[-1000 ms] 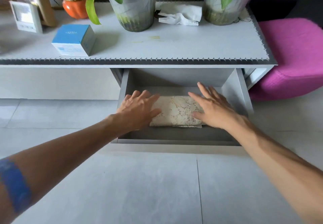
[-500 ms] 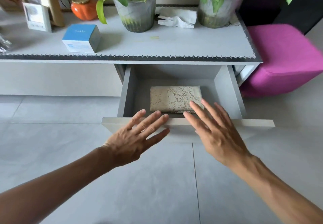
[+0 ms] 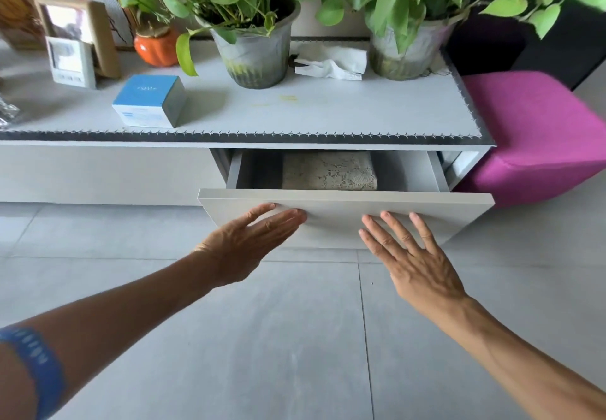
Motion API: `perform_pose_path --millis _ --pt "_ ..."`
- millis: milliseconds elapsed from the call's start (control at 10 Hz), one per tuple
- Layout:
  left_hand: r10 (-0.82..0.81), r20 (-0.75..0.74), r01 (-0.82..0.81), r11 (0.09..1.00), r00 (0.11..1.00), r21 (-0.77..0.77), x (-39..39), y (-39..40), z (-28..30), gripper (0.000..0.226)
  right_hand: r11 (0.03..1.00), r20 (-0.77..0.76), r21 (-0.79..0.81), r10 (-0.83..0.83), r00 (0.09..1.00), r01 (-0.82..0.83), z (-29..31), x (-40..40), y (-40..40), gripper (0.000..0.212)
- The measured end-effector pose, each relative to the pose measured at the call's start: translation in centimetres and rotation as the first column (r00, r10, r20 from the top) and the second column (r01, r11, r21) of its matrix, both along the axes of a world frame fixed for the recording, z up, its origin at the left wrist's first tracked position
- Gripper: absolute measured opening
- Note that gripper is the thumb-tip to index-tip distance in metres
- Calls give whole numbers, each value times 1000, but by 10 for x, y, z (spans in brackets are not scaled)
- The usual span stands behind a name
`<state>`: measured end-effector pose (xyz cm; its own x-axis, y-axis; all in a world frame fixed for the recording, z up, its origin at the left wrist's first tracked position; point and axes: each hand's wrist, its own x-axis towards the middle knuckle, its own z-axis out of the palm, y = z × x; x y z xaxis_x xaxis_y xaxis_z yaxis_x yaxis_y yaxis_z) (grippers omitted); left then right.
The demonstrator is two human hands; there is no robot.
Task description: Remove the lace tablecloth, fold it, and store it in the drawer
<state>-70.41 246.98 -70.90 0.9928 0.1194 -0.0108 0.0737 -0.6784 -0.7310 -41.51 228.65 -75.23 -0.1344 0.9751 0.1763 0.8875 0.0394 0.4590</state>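
Head view: the left hand (image 3: 252, 242) lies flat, fingers straight and together, against the drawer (image 3: 344, 214) front; the right hand (image 3: 413, 255), fingers spread, touches it too. The folded tablecloth (image 3: 329, 170) lies inside, its near edge hidden behind the front.

Blue box (image 3: 149, 101), crumpled tissue (image 3: 331, 64), magenta pouf (image 3: 537, 134)

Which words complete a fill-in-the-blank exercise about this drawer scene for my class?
1. The folded cream lace tablecloth lies inside the grey ____.
2. The left hand and right hand have fingers straight against the drawer's flat ____ panel.
3. The small blue cardboard box stands on the grey ____ top.
4. The crumpled white tissue lies between two potted ____.

Missing words: drawer; front; cabinet; plants
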Motion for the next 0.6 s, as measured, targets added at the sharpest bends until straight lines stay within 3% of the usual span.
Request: perform_pose_path --millis 100,300,500,600 --pt "-1 -29 2 1000 1000 30 12 18 9 71 999 -6 -20 -26 1000 26 6 8 20 93" --pt "185 -104 -181 982 977 45 43 51 20 74 966 -97 -116 -244 965 232 20 17 65 96" --pt "298 -162 -317 942 941 -108 54 57 21 67 915 -151 -248 -362 920 319 30 15 80 96" --pt "323 -224 -384 862 919 -331 60 42 37 69 909 -247 -325 -347 905 260 51 9 73 88"
